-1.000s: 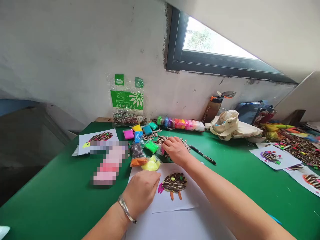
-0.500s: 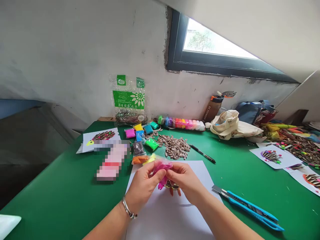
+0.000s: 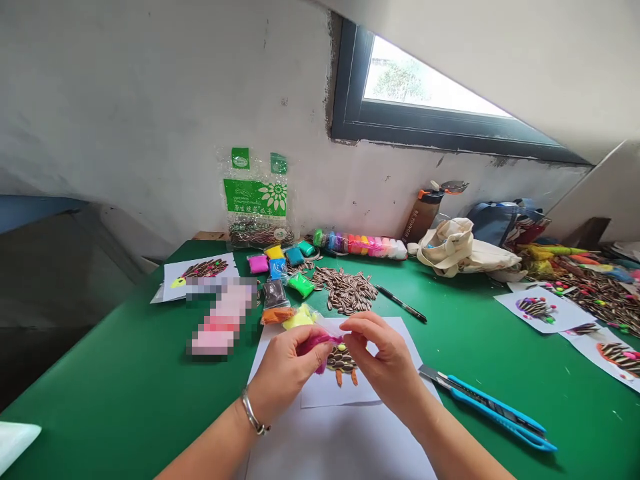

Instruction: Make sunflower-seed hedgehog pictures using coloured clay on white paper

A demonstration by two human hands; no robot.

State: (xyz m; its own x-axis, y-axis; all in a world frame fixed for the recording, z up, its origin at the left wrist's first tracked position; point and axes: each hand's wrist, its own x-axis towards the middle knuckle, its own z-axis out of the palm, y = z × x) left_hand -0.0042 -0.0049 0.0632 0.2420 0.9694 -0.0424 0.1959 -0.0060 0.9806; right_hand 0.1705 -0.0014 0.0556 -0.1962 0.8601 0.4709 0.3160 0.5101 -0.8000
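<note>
My left hand (image 3: 290, 360) is closed around a pink modelling clay packet (image 3: 314, 341) with a clear plastic wrapper (image 3: 330, 325). My right hand (image 3: 385, 357) is curled beside it, thumb and fingers bent at the packet's right end, where a stretch of pink reaches the fingertips. Just beneath both hands lies a sheet with a figure made of sunflower seeds (image 3: 341, 360), which has orange clay legs (image 3: 347, 378) and a small yellow-green piece at its top. My right hand hides part of that figure.
Clay packets, yellow (image 3: 299, 317) and orange (image 3: 277, 315), lie beyond my left hand. A seed pile (image 3: 349, 291) and black pen (image 3: 401, 304) are farther back. A blue utility knife (image 3: 493, 408), blade out, lies right of the large white paper (image 3: 295, 440). Seed pictures (image 3: 537, 308) lie far right.
My hands have drawn slightly apart, the right one shifting right with its fingers less tightly bunched. More of the seed figure and its sheet shows between them. The view has shifted slightly.
</note>
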